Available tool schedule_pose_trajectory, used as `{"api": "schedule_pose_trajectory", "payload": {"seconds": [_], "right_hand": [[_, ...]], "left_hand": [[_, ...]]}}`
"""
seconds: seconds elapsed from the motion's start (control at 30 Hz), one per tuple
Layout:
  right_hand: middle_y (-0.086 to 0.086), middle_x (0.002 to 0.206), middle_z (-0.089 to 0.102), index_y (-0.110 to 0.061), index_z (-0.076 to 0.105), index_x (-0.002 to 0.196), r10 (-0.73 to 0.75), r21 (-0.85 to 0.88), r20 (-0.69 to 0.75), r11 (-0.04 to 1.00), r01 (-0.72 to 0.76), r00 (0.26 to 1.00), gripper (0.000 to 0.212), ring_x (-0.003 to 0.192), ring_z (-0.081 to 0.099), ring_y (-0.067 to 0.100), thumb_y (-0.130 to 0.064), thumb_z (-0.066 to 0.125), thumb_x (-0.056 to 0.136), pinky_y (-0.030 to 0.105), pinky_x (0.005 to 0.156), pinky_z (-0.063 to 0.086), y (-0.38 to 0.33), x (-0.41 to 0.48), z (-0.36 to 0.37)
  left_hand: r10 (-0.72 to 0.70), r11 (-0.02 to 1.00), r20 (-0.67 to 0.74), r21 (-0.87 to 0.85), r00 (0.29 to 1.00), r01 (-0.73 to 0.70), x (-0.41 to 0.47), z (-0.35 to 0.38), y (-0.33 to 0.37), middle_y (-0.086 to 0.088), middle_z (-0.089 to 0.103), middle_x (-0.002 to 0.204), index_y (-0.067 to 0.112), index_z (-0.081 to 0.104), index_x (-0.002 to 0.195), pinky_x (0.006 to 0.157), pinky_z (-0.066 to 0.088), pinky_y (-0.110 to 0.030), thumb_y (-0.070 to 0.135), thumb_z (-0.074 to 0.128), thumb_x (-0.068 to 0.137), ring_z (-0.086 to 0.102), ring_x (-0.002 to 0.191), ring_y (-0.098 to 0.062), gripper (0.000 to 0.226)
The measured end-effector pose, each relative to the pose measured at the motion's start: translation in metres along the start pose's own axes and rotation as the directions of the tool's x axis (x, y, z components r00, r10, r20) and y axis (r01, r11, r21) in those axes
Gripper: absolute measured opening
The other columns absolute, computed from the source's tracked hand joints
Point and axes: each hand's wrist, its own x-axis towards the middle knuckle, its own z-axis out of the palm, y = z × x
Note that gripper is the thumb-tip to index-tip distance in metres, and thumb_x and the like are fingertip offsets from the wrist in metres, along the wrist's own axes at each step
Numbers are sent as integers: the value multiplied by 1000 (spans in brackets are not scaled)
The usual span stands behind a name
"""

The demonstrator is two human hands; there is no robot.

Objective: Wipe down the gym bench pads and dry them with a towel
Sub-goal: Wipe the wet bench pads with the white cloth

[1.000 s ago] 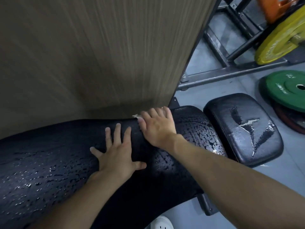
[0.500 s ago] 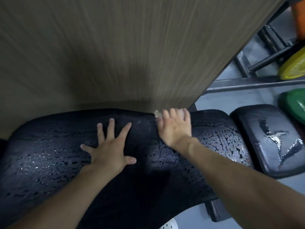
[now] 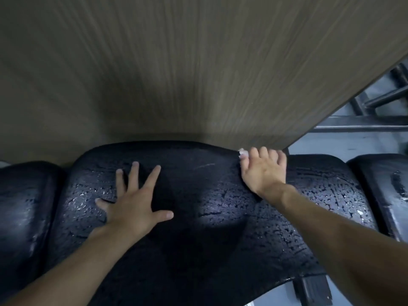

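Observation:
A long black bench pad (image 3: pixel 198 213) with cracked, wet-looking vinyl runs across the view against a wall. My left hand (image 3: pixel 132 202) lies flat on it, fingers spread. At the pad's far edge my right hand (image 3: pixel 262 171) has its fingers curled over a small white cloth (image 3: pixel 242 153), of which only a corner shows. A second black pad (image 3: pixel 384 188) sits at the right, and another pad section (image 3: pixel 24 206) at the left.
A wood-grain wall panel (image 3: pixel 176 74) rises directly behind the pad. Metal frame bars (image 3: pixel 364 127) cross the grey floor (image 3: pixel 331 146) at the upper right. A black bench bracket (image 3: pixel 313 288) shows below the pad at the lower right.
The view has swung left, so the weight plates and most of the right pad left the frame. My left hand has spread wider on the pad. My right hand stays at the far edge on the cloth.

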Motion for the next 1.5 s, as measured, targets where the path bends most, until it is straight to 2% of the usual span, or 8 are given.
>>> {"api": "schedule_pose_trajectory", "payload": {"seconds": [0.17, 0.3, 0.47, 0.6, 0.9, 1.03, 1.27, 1.5], "right_hand": [[4, 134, 48, -22, 34, 144, -155, 93, -41, 983, 159, 987, 51, 127, 41, 28, -46, 21, 101, 48, 113, 19, -109, 4, -2], [6, 140, 47, -23, 25, 152, -354, 111, -26, 928, 354, 935, 56, 129, 42, 28, -50, 20, 103, 47, 109, 27, -106, 10, -11], [11, 131, 56, -20, 43, 138, -176, 51, -29, 983, 177, 984, 54, 120, 49, 32, -51, 18, 102, 46, 100, 34, -47, 5, -8], [11, 132, 53, -15, 49, 126, -66, 44, -11, 997, 66, 998, 51, 124, 44, 32, -46, 17, 101, 49, 106, 28, -84, 6, -9], [2, 140, 47, -25, 33, 147, -422, -7, -86, 906, 423, 902, 53, 130, 40, 27, -47, 21, 100, 47, 111, 22, -249, -2, -9], [2, 144, 45, -27, 24, 153, -568, -15, -63, 823, 568, 821, 57, 132, 40, 26, -51, 20, 102, 45, 110, 25, -241, 3, -12], [5, 136, 49, -25, 36, 145, -393, -14, -55, 919, 393, 918, 53, 127, 41, 28, -47, 15, 102, 47, 108, 26, -265, -1, -14], [-3, 142, 44, -28, 37, 144, -667, -70, -83, 745, 663, 741, 50, 137, 30, 23, -48, 21, 100, 46, 115, 15, -345, -33, -8]], "left_hand": [[24, 1000, -6, 17, 1000, -24, 2, 3, -1, 9, -35, 156, 54, -16, 146, 104, 14, -79, 68, 70, 70, -28, 145, -27, 116], [75, 997, -12, 31, 997, -74, 0, 0, -23, 12, -33, 157, 52, -11, 148, 108, 14, -74, 64, 72, 72, -27, 146, -19, 113], [-94, 989, -37, -116, 995, 90, -9, -7, -84, 13, -31, 157, 55, -6, 148, 104, 21, -77, 64, 76, 69, -24, 147, -21, 114], [-67, 994, -55, -89, 996, 62, -15, -5, -93, 10, -32, 157, 50, -9, 149, 104, 24, -75, 67, 69, 73, -24, 147, -23, 110], [9, 996, -56, -85, 998, -14, -22, -4, -103, 7, -28, 160, 45, -6, 151, 109, 21, -69, 63, 66, 79, -24, 148, -21, 103], [19, 998, -111, -50, 994, -24, -31, -2, -127, 6, -21, 162, 42, -3, 152, 116, 18, -56, 67, 63, 79, -16, 149, -16, 102], [-95, 995, -146, 2, 985, 97, -54, 12, -172, 8, -20, 162, 32, -13, 153, 113, 5, -67, 81, 46, 77, -26, 146, -14, 108], [-102, 993, -159, 50, 982, 111, -63, 12, -183, -6, -33, 157, 27, -8, 154, 118, 2, -57, 84, 41, 76, -25, 147, -21, 109]]}}
